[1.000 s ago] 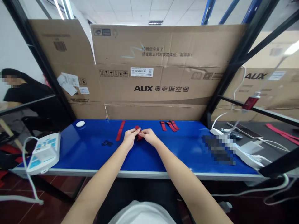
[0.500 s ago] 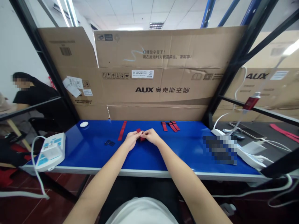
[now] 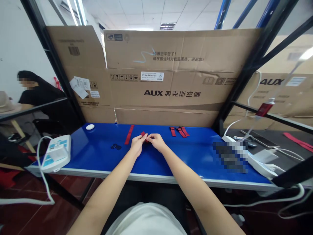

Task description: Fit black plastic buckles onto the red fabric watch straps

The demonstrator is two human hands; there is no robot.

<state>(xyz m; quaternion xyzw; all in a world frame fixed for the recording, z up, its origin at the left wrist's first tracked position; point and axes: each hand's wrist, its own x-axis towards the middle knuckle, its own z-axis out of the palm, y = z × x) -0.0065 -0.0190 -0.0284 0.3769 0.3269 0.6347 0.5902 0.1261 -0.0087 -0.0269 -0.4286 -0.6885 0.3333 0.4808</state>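
Observation:
Over the middle of the blue table (image 3: 158, 163), my left hand (image 3: 137, 143) and my right hand (image 3: 156, 141) meet, both with closed fingers on one red strap (image 3: 143, 133). Part of the strap sticks up past my left fingers; the rest is hidden between the hands. Left of them a flat red strip (image 3: 129, 134) lies on the table. Small black buckles (image 3: 116, 147) rest nearer to me on that side. Further right, several short red straps with black buckles (image 3: 181, 132) lie near the cardboard.
A cardboard panel (image 3: 171, 111) stands along the table's back edge. At the left end are a white device with a cable (image 3: 57, 153) and a white round object (image 3: 90, 127). A power strip (image 3: 260, 164) and phone (image 3: 259, 138) lie right. A person (image 3: 40, 94) sits far left.
The view has shifted slightly, so the scene sits a little further right. My left hand has turned a bit around the red strap, and less of the strap shows between my hands.

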